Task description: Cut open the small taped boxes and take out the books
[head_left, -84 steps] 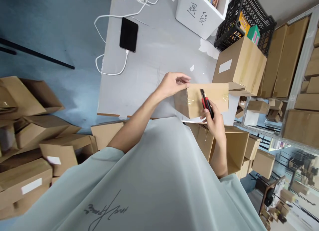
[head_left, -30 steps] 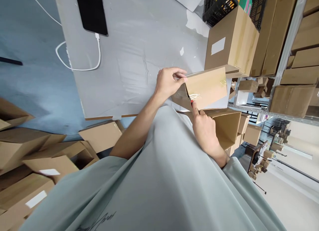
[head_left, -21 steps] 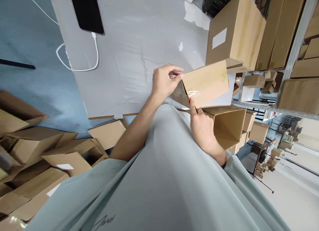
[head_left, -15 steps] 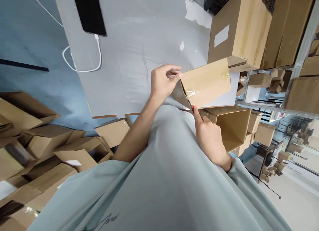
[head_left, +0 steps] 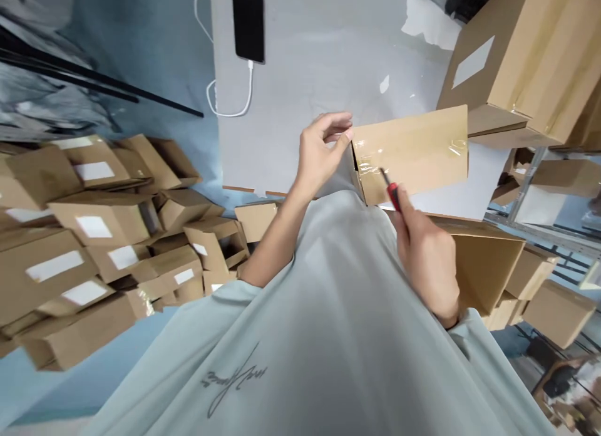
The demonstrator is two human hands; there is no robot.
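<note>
A small taped cardboard box lies at the near right of the grey table. My left hand pinches its upper left corner between thumb and fingers. A narrow dark gap runs along the box's left edge, close to that hand. My right hand is wrapped round a red-handled utility knife, index finger along the handle. The dark tip points up and left over the box's top, near the shiny tape; whether it touches the cardboard I cannot tell. What is inside the box is hidden.
A phone with a white cable lies on the table. At the back right stands a large carton. An open carton sits below the table's right edge. Several cardboard boxes are piled on the floor at left.
The knife has come away from the box's left edge and now points over its top, with my right hand drawn back to the right. The view has shifted; my left hand stays at the corner.
</note>
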